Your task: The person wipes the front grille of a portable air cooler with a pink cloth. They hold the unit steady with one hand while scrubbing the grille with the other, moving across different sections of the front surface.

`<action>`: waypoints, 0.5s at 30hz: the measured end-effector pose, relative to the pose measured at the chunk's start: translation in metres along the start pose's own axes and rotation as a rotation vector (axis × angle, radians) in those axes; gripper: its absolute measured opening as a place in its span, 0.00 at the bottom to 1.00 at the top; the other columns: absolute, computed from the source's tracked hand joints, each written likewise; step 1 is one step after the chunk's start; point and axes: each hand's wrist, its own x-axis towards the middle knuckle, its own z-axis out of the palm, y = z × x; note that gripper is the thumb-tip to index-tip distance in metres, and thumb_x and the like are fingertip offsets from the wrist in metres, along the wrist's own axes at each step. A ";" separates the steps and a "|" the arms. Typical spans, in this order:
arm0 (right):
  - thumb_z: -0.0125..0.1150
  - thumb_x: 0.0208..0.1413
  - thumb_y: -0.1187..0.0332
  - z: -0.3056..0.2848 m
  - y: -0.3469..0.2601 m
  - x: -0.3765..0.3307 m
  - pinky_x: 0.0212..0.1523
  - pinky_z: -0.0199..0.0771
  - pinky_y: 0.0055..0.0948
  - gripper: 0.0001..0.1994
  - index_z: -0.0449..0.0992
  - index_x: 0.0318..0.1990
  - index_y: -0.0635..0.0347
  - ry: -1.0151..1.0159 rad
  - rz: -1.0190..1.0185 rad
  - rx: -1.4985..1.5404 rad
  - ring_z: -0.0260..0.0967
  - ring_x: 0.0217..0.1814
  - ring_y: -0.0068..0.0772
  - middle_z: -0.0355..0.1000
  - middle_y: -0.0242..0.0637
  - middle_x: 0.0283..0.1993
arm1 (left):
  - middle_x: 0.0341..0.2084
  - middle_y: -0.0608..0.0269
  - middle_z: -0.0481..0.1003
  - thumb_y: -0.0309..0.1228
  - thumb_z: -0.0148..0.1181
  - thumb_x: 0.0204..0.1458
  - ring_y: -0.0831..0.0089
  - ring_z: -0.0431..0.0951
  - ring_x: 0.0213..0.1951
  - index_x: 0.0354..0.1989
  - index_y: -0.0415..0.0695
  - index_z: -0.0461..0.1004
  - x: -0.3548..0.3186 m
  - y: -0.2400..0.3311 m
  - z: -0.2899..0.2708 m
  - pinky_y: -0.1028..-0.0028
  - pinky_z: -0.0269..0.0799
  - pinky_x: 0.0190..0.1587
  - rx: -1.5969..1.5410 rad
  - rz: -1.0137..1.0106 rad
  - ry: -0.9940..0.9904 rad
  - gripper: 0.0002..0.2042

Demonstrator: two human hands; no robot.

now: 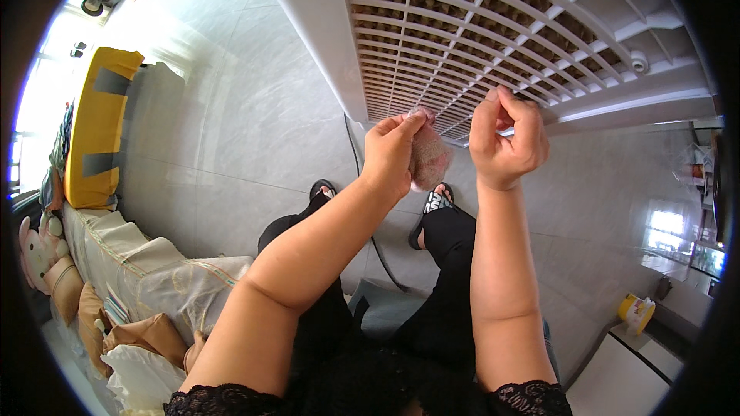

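Grey floor tiles (231,123) below; left hand (389,156) fingers (407,125) pinch pinkish wad (428,158).

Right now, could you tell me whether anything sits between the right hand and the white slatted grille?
Nothing visible does: the right hand is raised directly before the white slatted grille. The left hand holds a pinkish-grey fluffy wad beside it.

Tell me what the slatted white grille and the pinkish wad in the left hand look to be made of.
The grille: likely moulded plastic, white and matte, with thin uniform slats and ribs. The wad pinched by the left hand: seemingly soft fibrous stuff, lint or a scrap of cloth, fuzzy, pinkish-grey and shapeless; too blurred to tell which.
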 end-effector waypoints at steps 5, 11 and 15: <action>0.65 0.46 0.77 -0.002 -0.003 0.000 0.19 0.64 0.20 0.05 0.76 0.32 0.59 -0.029 0.032 -0.010 0.65 0.18 0.23 0.70 0.30 0.22 | 0.30 0.66 0.76 0.29 0.60 0.57 0.77 0.75 0.31 0.34 0.42 0.72 0.010 -0.004 -0.006 0.74 0.74 0.35 -0.112 0.274 -0.088 0.05; 0.64 0.43 0.76 -0.006 -0.003 -0.005 0.27 0.76 0.25 0.08 0.77 0.33 0.57 -0.088 0.106 0.010 0.74 0.25 0.31 0.76 0.33 0.29 | 0.29 0.65 0.76 0.30 0.61 0.56 0.77 0.74 0.29 0.33 0.42 0.73 0.008 0.000 0.001 0.75 0.73 0.33 0.031 0.286 0.026 0.06; 0.64 0.44 0.76 -0.006 -0.002 -0.006 0.28 0.76 0.26 0.07 0.77 0.34 0.57 -0.090 0.091 -0.006 0.74 0.26 0.32 0.77 0.33 0.30 | 0.29 0.64 0.75 0.32 0.60 0.57 0.75 0.75 0.30 0.35 0.41 0.72 0.008 0.003 0.001 0.73 0.74 0.33 -0.007 0.230 0.067 0.08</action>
